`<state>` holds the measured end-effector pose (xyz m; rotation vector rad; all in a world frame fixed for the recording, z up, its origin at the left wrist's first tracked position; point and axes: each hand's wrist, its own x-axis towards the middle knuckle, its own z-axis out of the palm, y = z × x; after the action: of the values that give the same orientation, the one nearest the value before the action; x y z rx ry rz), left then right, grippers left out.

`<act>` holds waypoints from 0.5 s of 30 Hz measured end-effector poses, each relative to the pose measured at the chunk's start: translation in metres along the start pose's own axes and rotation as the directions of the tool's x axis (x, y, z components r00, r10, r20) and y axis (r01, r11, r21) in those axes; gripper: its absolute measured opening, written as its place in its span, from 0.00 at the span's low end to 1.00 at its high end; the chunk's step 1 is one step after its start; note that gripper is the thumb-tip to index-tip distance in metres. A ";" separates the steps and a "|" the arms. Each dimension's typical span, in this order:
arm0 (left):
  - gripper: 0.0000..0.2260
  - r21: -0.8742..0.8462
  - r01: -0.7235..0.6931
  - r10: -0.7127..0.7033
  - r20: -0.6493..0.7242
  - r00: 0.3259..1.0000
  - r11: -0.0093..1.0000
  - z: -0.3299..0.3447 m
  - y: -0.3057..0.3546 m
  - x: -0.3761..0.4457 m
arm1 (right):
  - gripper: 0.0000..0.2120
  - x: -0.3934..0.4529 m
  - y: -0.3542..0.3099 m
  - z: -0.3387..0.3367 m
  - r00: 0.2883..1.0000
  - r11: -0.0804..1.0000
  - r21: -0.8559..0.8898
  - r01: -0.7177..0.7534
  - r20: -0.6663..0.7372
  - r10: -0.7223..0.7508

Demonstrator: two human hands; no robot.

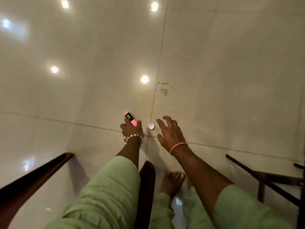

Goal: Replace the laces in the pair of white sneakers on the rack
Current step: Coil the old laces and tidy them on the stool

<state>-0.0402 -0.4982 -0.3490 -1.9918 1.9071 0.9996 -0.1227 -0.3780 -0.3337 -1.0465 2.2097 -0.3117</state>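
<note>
Pink marker (130, 119) in left hand (132, 129) grip, points up-left; right hand (170, 133) splayed wide.

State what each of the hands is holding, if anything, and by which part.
The left hand grips a pink and black marker by its lower end. The right hand holds nothing, fingers spread beside a small white cap.

Bare floor (214, 71) ahead; chair rails (33, 179) flank sides.

One head-worn wide-angle cam, looking steeply down and fwd over the person's own forearms at a glossy tiled floor (214, 71). Left grip (132, 128) and right grip (170, 131) sit mid-frame, close below lens; floor stretches beyond both.
</note>
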 end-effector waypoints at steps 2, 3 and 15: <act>0.30 -0.008 0.003 -0.003 -0.002 1.000 1.000 0.017 -0.012 0.030 | 0.27 0.024 0.007 0.033 0.998 0.999 0.017 0.028 0.063 -0.029; 0.30 -0.021 0.013 -0.013 -0.007 1.000 1.000 0.023 -0.016 0.041 | 0.28 0.034 0.009 0.047 0.996 0.998 0.019 0.052 0.073 -0.053; 0.19 0.002 0.031 -0.030 -0.136 0.990 1.000 0.035 -0.009 0.045 | 0.13 0.045 0.021 0.070 0.993 0.998 -0.005 0.058 -0.107 -0.058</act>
<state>-0.0454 -0.5126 -0.4043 -2.1303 1.9373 0.8729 -0.1097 -0.3940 -0.4167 -1.1198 2.2772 -0.4004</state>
